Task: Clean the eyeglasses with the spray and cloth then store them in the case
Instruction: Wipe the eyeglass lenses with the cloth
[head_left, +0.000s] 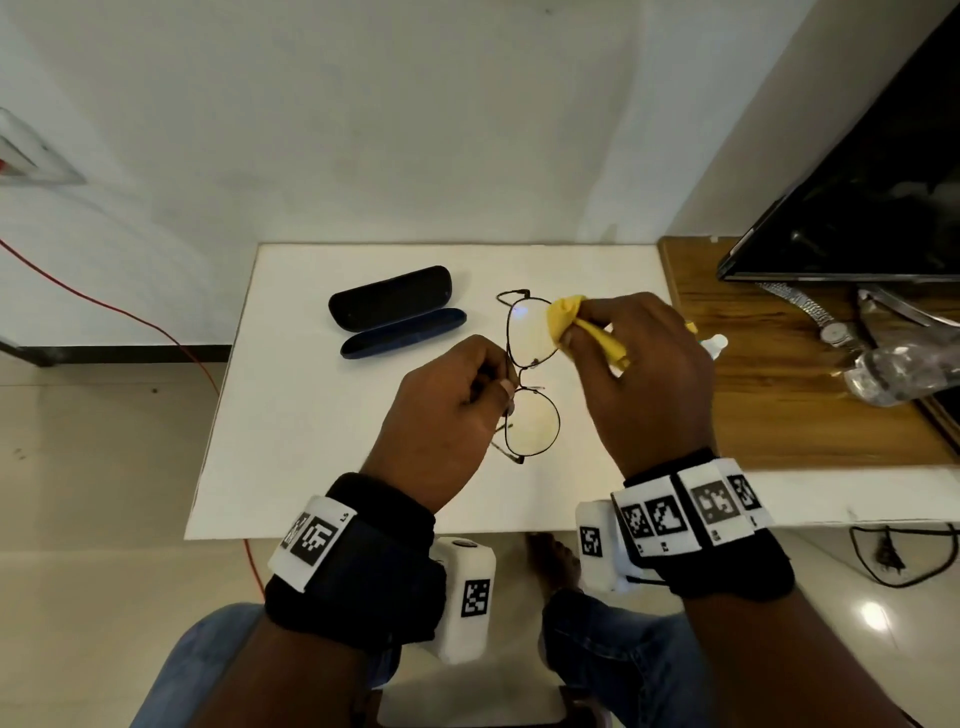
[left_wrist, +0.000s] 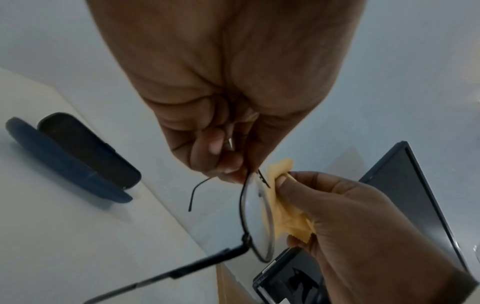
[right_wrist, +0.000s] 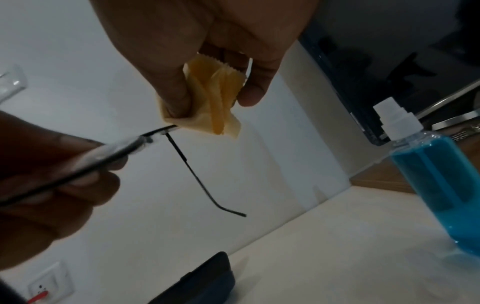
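We see the glasses (head_left: 527, 374) held up above the white table (head_left: 291, 415), temples unfolded. The left hand (head_left: 447, 415) pinches the frame near the bridge, fingers curled tight together on the thin wire. The right hand (head_left: 644, 374) grips the yellow cloth (head_left: 566, 317), thumb and fingers clamped on its bunched folds, and presses it against the lens farther from the body. In the left wrist view the cloth (left_wrist: 283, 216) lies flat on the far face of that lens, the glasses (left_wrist: 255, 218) edge-on. In the right wrist view the cloth (right_wrist: 215, 98) touches the frame rim. The case (head_left: 397, 312) lies open on the table, left of the glasses and beyond the left hand, lid tipped back. The spray (right_wrist: 436, 179), blue liquid with a white nozzle, stands on the table right of the glasses, mostly hidden behind the right hand in the head view. Right of the table, a wooden top (head_left: 779, 405) carries a dark screen (head_left: 872, 197) and a wristwatch (head_left: 831, 327).
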